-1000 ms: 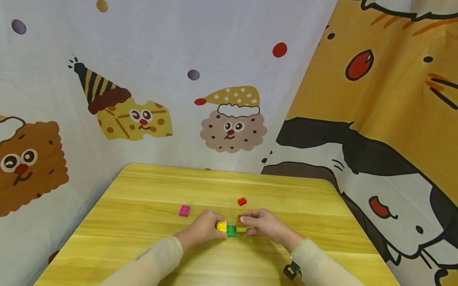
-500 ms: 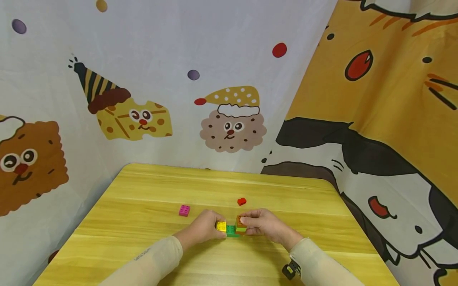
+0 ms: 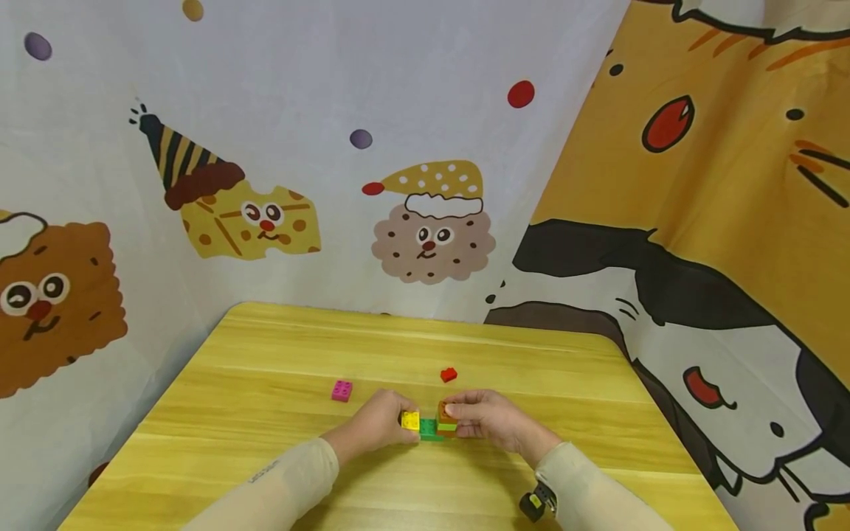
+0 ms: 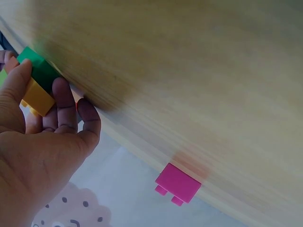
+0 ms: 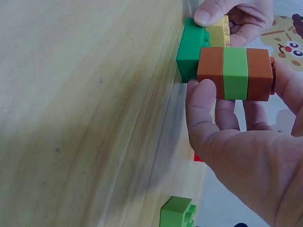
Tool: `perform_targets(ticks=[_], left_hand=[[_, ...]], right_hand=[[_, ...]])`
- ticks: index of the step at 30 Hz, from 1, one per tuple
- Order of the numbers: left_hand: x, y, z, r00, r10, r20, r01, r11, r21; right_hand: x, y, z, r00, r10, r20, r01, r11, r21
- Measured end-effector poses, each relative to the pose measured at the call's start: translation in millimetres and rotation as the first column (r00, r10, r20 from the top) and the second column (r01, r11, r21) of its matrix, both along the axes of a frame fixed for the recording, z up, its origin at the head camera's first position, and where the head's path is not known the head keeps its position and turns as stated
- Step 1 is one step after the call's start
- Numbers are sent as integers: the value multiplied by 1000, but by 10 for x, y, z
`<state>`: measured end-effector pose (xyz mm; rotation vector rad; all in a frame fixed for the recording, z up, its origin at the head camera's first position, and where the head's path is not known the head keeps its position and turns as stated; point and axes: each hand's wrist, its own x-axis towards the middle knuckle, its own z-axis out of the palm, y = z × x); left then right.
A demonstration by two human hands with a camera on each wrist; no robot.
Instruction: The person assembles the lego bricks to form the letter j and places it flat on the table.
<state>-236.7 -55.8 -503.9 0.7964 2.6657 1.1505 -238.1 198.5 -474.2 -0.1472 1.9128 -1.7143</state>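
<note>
A green block (image 3: 428, 429) sits low on the near half of the bench (image 3: 232, 420), between the person's two hands. On its left end rests a yellow block (image 3: 410, 420), studs up. At its right end stands an upright stack (image 5: 235, 74) of brown, light green and brown blocks; whether the stack is pressed fully onto the green block cannot be told.

The left hand (image 3: 381, 420) grips the yellow and green blocks, its thumb touching the green one. The right hand (image 3: 494, 420) grips the stack, fingers curled around it from the right.

Beyond the left hand lies a pink block (image 3: 341, 391), studs up. A small red block (image 3: 448, 375) lies beyond the stack. A loose light green block (image 5: 176, 213) shows at the lower edge of the right wrist view.

Pale sleeves (image 3: 285, 479) cover both forearms. Behind the bench hangs a cloth (image 3: 425, 74) printed with cartoon food.
</note>
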Motion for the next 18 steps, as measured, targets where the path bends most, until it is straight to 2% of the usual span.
perform_targets(ticks=[18], left_hand=[[-16, -15, -4, 1000, -11, -7, 11, 1000, 25]], right_hand=[[-24, 0, -37, 1000, 5, 29, -3, 999, -38]])
